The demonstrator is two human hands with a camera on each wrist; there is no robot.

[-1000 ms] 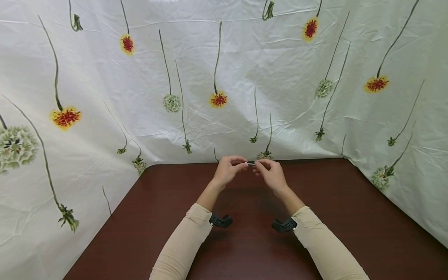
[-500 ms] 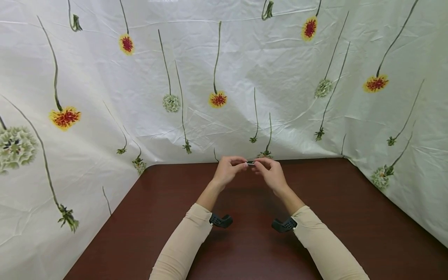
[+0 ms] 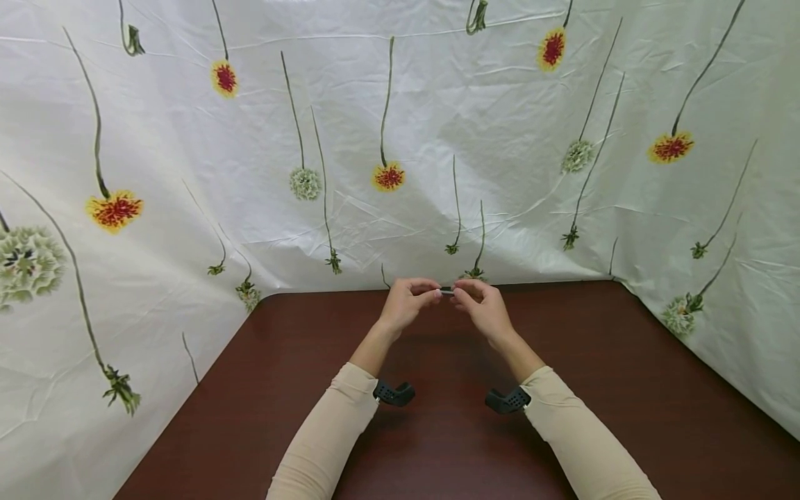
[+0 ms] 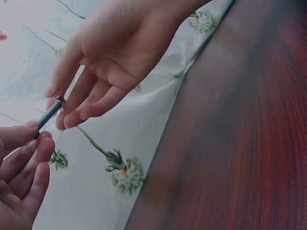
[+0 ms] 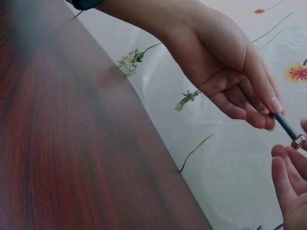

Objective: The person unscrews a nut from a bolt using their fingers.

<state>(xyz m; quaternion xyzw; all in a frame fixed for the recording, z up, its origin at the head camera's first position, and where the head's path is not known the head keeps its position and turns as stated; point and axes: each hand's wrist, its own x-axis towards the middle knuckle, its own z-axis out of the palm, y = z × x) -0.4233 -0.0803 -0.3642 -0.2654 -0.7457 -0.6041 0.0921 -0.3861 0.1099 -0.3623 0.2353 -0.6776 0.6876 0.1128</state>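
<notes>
A small metal bolt (image 3: 446, 292) with a threaded shank is held level between the two hands, above the far part of the table. My left hand (image 3: 403, 305) pinches its dark end between thumb and fingers. At the other end, a hexagonal piece (image 5: 298, 141) lies between the thumb and fingertips of my right hand (image 3: 486, 312); whether it is the bolt's head or a nut, I cannot tell. In the left wrist view the threads show between the right hand (image 4: 120, 52) and the left hand (image 4: 19, 177). The fingertips partly hide both ends.
Under the arms lies a dark reddish-brown wooden table (image 3: 300, 389). A white cloth (image 3: 262, 139) printed with flowers hangs behind it and along the sides. Each wrist carries a dark band, the left band (image 3: 395, 394) and the right band (image 3: 507, 401).
Both hands stay in place around the bolt. The right fingertips shift only slightly at its end, and the head view tilts a touch.
</notes>
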